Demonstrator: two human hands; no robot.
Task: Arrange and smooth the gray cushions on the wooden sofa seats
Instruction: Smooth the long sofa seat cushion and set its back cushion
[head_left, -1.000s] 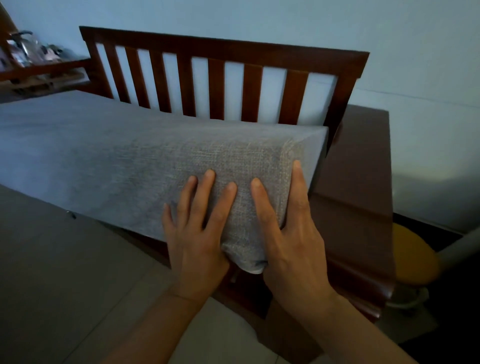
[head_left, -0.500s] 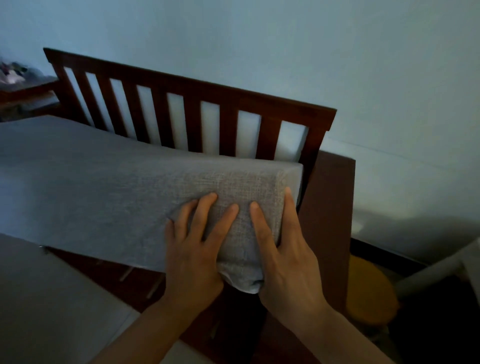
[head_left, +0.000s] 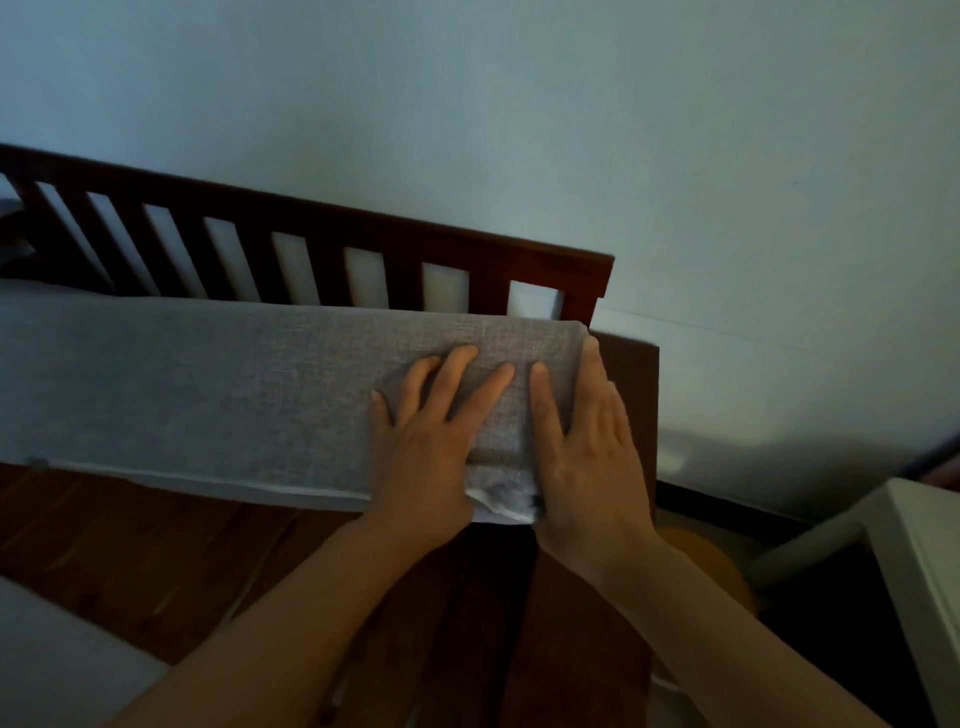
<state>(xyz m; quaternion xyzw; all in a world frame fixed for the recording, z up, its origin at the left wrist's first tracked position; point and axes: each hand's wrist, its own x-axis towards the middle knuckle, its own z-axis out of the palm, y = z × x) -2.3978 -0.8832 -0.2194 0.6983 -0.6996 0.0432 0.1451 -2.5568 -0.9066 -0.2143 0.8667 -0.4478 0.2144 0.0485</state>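
Gray cushion (head_left: 234, 395) lying lengthwise on the wooden sofa (head_left: 332, 228), back edge against the slatted backrest, front edge short of the seat front — bare dark seat boards (head_left: 156, 535) exposed below it. Right end of the cushion close beside the sofa's right armrest (head_left: 631, 374).

Left hand (head_left: 431, 441) flat on the cushion near its right end, fingers straight and spread, palm over the front edge; pressing, not grasping. Right hand (head_left: 587, 447) at the cushion's right-end corner, fingers straight and lying along the end edge, thumb extended on the top surface just beside the left hand's index finger; pressing flat as well, nothing pinched. Between the two palms, at the cushion's front right corner, a small bunch of loose cover fabric (head_left: 504, 499) hanging down, wrinkled. Weave of the cover smooth across the rest of the cushion top.

Behind the cushion, pale wall (head_left: 519, 114) visible through the backrest slats. Right of the cushion, past the armrest, a white table corner (head_left: 919, 545) and a rounded yellow-orange object (head_left: 722, 566) low down — too dim to identify. Below-left of the cushion, a pale gray surface (head_left: 57, 660), partly out of frame.
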